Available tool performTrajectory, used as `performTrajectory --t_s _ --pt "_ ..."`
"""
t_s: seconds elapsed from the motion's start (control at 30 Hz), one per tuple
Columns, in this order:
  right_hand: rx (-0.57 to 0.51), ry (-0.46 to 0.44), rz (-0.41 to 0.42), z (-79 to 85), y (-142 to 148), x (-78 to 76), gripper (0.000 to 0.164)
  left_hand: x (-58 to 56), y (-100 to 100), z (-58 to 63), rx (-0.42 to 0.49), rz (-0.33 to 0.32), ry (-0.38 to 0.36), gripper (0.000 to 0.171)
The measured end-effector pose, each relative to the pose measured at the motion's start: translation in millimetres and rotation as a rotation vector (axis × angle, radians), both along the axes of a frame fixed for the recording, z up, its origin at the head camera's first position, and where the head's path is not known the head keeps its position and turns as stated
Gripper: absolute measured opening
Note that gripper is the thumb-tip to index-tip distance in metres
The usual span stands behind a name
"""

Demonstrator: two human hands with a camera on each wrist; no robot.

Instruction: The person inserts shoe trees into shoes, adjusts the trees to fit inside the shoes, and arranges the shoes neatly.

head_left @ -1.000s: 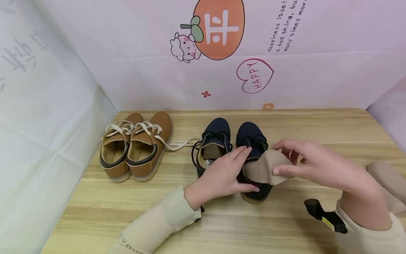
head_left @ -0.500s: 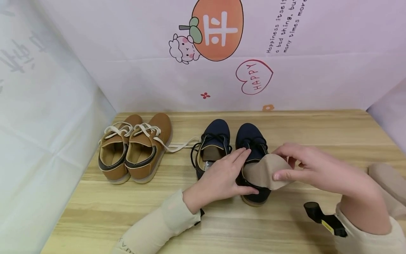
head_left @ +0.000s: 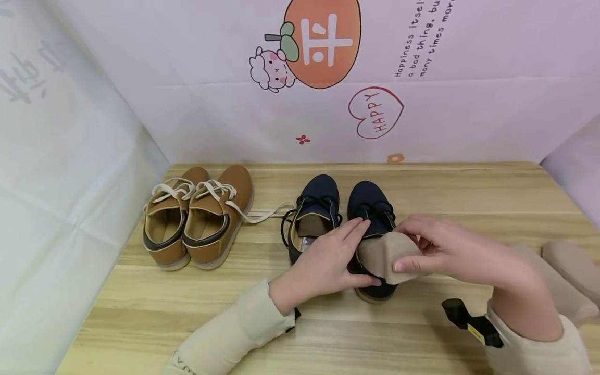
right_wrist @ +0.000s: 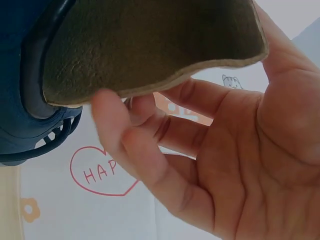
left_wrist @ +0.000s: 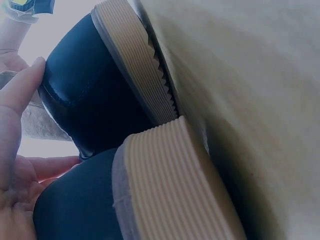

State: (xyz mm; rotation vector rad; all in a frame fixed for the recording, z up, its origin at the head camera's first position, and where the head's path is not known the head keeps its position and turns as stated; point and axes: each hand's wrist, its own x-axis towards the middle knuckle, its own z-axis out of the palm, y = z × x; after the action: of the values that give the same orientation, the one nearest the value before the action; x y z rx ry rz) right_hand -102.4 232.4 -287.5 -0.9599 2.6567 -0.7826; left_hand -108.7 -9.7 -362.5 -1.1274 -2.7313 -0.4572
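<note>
A beige insole [head_left: 391,258] is partly inside the right navy shoe [head_left: 370,200], its heel end bent up out of the opening. My right hand [head_left: 450,255] pinches that end, thumb on top and fingers beneath; in the right wrist view the insole's brown face [right_wrist: 165,45] and thin edge show. My left hand [head_left: 323,260] lies over the same shoe's left side, fingers straight toward the tongue, thumb at the heel collar. In the left wrist view the thumb touches the dark heel [left_wrist: 75,65]. The left navy shoe [head_left: 321,195] stands beside it, partly hidden under the left hand.
Brown shoes [head_left: 206,224] with loose cream laces stand at the left; one lace [head_left: 262,213] trails toward the navy pair. More beige insoles [head_left: 569,271] lie at the right, partly behind the right forearm. A printed white sheet [head_left: 225,120] backs the wooden table [head_left: 154,312].
My right hand has shifted slightly left and the insole's raised end has come closer to the shoe. The left hand stays in place.
</note>
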Motion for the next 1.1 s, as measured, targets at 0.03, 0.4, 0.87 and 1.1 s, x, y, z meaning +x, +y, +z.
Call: performTrajectory --t_s 0.03,0.4,0.87,1.1 --pt "-0.007 -0.010 0.005 -0.3 0 -0.4 0.030 0.2 0 -0.1 0.001 0.001 0.003 0.104" --pt "-0.024 -0.068 0.030 -2.5 -2 -5.5 0.031 0.6 0 -0.2 0.009 0.007 0.000 0.103" --pt "0.077 -0.057 -0.033 -9.1 -2 -16.0 0.056 -1.0 -2 1.8 -0.003 -0.001 0.003 0.102" --pt "0.074 -0.083 -0.057 -15.0 0 -17.1 0.090 -1.7 0 1.0 -0.015 -0.011 -0.002 0.101"
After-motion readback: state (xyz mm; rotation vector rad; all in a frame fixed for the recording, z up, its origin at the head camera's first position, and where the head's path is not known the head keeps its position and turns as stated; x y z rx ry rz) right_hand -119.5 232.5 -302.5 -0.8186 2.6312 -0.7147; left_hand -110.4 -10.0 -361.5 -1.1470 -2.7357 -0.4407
